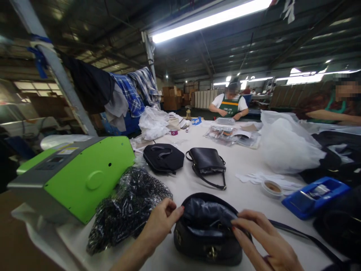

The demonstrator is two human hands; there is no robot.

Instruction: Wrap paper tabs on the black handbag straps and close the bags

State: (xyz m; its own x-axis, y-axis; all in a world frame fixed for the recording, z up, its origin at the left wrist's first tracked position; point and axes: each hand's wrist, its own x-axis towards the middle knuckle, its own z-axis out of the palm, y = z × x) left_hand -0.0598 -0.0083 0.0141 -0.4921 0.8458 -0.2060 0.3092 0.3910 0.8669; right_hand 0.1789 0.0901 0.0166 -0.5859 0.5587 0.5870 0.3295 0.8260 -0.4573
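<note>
An open black handbag (208, 246) with a dark shiny lining and a metal clasp on its front stands at the near edge of the table. My left hand (165, 218) pinches the bag's rim at its upper left, thumb and index finger together. At the right side, my right hand (262, 237) has its thumb and fingers closed on the rim. A black strap (304, 235) runs off to the right behind my right hand. Beyond the bag lie a smaller black bag (205, 160) with a strap and a black angular bag (163, 157) with handles.
A green and grey machine (90, 177) and black crinkled plastic (126, 207) are at left. Tape (272, 188), white gloves (262, 178), a blue dispenser (314, 197) and a white plastic bag (290, 143) lie right. Two people work across the table (180, 188).
</note>
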